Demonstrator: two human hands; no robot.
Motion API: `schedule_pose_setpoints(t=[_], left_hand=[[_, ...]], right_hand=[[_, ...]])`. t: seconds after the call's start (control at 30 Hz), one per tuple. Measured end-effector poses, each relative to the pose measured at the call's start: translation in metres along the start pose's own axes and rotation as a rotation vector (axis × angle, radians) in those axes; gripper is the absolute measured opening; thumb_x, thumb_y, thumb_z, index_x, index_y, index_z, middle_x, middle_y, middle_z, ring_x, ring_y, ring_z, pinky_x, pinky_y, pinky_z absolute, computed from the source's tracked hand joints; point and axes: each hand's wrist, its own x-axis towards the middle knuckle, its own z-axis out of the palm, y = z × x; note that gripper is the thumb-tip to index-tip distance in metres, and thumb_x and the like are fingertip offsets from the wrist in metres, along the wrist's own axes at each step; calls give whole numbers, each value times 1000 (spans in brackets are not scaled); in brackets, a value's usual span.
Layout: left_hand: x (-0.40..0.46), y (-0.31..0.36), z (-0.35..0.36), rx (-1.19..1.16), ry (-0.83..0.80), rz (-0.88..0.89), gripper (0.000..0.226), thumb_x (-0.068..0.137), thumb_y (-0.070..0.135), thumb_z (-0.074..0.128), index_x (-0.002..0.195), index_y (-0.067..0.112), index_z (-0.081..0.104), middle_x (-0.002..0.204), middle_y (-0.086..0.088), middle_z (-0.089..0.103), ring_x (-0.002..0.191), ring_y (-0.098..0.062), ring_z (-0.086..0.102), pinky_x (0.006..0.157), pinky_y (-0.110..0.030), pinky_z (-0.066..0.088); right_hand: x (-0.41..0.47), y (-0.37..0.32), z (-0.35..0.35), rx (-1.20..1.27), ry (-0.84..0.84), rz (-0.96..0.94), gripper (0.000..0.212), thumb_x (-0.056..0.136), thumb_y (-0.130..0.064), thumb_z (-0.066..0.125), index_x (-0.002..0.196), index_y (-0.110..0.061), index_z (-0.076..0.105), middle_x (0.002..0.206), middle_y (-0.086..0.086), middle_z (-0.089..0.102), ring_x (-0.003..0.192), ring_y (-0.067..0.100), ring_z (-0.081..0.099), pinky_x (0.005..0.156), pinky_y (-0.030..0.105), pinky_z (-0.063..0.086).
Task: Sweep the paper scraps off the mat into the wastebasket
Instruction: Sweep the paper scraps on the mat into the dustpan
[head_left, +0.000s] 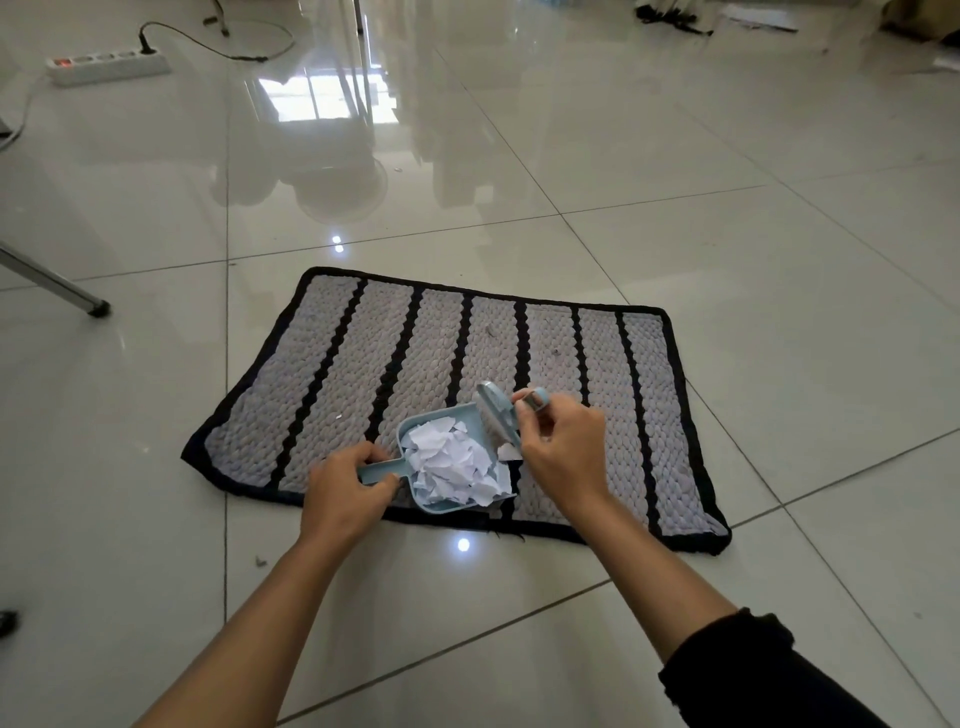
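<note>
A grey woven mat (363, 374) with black stripes and a black border lies on the tiled floor. On its near edge rests a small light-blue dustpan (415, 421) filled with white paper scraps (452, 462). My left hand (348, 488) grips the dustpan's handle. My right hand (563, 447) holds a small light-blue hand brush (496, 410) against the pan's open right side. One scrap (506, 451) lies at the pan's mouth under the brush, and a tiny scrap (338, 417) sits on the mat to the left. No wastebasket is in view.
A white power strip (106, 65) with a black cable lies at the far left. A metal chair leg (57, 286) stands on the floor left of the mat. Dark clutter and papers (675, 18) lie at the far right.
</note>
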Motion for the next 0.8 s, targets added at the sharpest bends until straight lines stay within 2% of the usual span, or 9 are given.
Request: schedule_pose_setpoints(t=[0.13,0.23,0.33,0.43,0.53,0.6,0.67,0.73,0.8], left_hand=[[-2,-1,0,-15,-2,0,6,74,16,64,79,13,65,76,-7,66,69,-23,59,63,-39,51],[-3,-1,-2,-58,-13,-2,4,76,12,64,80,13,65,73,-2,63,62,-13,53,57,-30,45],[-5,-2,-8,-101,12,-13,5,77,9,64,80,13,65,69,4,60,60,-7,50,54,-23,39],[-8,-10,-16,-140,38,-45,7,77,9,66,83,12,66,74,-1,62,62,-6,51,55,-19,39],[-15,-19,-29,-171,72,-83,8,76,10,67,84,11,66,78,0,65,65,-5,54,56,-17,40],[-20,-27,-45,-193,134,-119,8,76,9,68,84,13,66,76,7,63,67,-3,56,55,-13,42],[-26,-37,-62,-199,200,-148,11,75,10,69,83,16,65,74,13,61,62,-2,57,51,-11,45],[-30,-48,-76,-189,253,-167,12,71,16,71,81,17,65,73,12,62,62,-1,57,47,-10,42],[-35,-60,-86,-166,296,-204,16,67,23,66,81,17,65,71,3,63,63,-3,54,51,-16,40]], right_hand=[[4,-6,-4,76,3,14,14,84,-13,58,76,-7,68,60,11,66,52,23,60,43,44,51],[8,-3,-7,51,13,-26,12,85,-12,58,80,-7,68,64,13,66,56,25,61,48,44,52],[2,-5,0,24,-91,-120,19,85,-24,53,91,-14,68,69,9,68,59,21,62,47,43,52],[-3,-15,5,78,-96,-168,15,83,-13,60,95,-11,68,76,2,71,59,7,61,49,24,52],[0,-30,8,186,-48,-163,16,82,-5,63,97,-7,68,77,2,69,59,-3,56,48,5,41],[6,-45,15,241,-44,-169,17,81,-4,64,97,-7,68,78,1,69,61,0,59,50,7,45],[17,-57,27,273,-51,-166,18,80,-4,65,98,-7,68,79,2,69,61,10,63,51,18,53],[29,-63,46,235,-107,-196,19,80,-6,65,98,-10,68,79,4,72,57,15,62,50,29,54],[39,-67,67,150,-215,-234,19,80,-5,64,97,-11,69,82,7,73,60,13,61,55,32,54]])
